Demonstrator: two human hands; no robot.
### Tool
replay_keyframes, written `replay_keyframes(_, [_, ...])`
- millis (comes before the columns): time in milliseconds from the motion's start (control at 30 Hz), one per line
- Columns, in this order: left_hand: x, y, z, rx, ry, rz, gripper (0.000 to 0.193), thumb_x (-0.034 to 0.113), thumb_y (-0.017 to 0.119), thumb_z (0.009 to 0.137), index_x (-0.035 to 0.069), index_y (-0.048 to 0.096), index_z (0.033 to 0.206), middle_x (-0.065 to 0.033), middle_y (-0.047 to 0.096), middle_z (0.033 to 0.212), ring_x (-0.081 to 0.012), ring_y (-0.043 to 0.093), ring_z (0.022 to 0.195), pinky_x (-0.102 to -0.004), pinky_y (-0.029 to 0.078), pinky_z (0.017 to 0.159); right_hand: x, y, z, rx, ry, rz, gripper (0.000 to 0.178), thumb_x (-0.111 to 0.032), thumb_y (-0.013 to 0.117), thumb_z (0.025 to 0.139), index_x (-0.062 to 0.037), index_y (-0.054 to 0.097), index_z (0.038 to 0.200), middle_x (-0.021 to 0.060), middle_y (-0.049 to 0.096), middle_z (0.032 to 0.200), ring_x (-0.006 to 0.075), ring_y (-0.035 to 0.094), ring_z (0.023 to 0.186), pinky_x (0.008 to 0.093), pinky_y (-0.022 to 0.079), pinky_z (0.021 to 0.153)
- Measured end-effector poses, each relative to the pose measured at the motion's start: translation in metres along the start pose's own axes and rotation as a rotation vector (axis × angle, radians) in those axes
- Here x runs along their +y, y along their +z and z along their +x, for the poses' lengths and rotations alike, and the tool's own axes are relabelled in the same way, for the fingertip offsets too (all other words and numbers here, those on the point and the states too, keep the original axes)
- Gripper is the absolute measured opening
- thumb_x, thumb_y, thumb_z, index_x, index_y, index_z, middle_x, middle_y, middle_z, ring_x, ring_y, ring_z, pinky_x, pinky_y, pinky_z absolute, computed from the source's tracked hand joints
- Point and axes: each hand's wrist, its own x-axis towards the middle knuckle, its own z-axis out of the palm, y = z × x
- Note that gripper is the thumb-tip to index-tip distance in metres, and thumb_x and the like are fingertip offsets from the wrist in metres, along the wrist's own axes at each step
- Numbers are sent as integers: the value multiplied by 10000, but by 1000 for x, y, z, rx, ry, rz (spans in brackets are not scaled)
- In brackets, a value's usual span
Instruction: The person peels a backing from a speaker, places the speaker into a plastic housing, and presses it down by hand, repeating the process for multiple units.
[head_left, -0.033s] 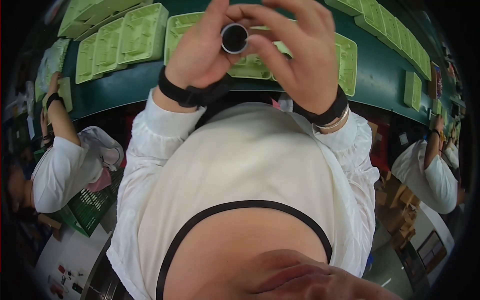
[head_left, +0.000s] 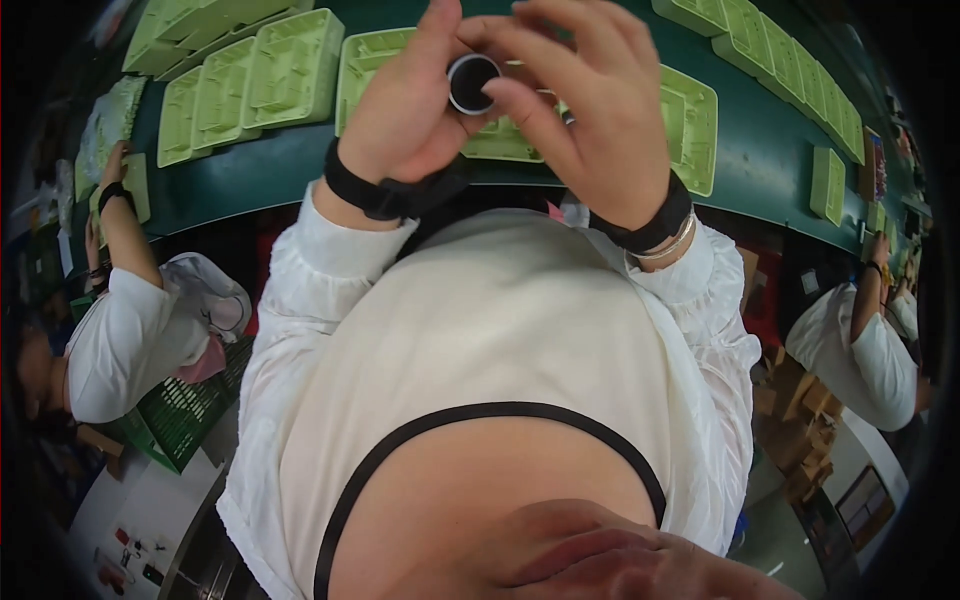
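A small round cup-like piece (head_left: pixel 470 84) with a pale rim and a black inside is held up above the bench, its open end facing me. My left hand (head_left: pixel 405 125) is curled around its left side, thumb pointing up and away. From the other side, the thumb tip of my right hand (head_left: pixel 615 130) presses on the rim, and its other fingers arch over behind. The far side of the piece is hidden. Just beyond my hands lie light green compartment trays (head_left: pixel 690 130).
A dark green bench (head_left: pixel 760 150) spans the far side. More green trays stand at the left (head_left: pixel 295 75) and in a row at the far right (head_left: pixel 745 45). Co-workers sit on both sides, one at the left (head_left: pixel 120 340), one at the right (head_left: pixel 860 345). A green crate (head_left: pixel 180 415) stands low left.
The round piece and my left hand have shifted very slightly right and nearer in the picture. My right thumb reaches slightly farther over the rim. The trays also shift slightly.
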Motion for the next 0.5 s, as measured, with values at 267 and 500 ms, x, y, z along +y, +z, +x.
replay_keyframes(267, [12, -15, -23, 87, -121, -207, 541, 461, 515, 1087, -21, 579, 1323, -110, 663, 1272, -218, 662, 1141, -378, 547, 969, 17, 47, -30, 94, -149, 31, 152, -97, 752, 845, -71, 696, 984, 75, 715, 1068, 295, 645, 1045, 428, 461, 915])
replay_keyframes(500, [12, -8, -36, 197, -145, -257, 306, 275, 571, 1071, 24, 641, 1230, -94, 668, 1213, -213, 671, 1092, -405, 591, 939, 10, 38, -35, 75, 51, 288, 135, -34, 730, 876, -41, 710, 1010, 70, 722, 1073, 262, 633, 1056, 368, 486, 916])
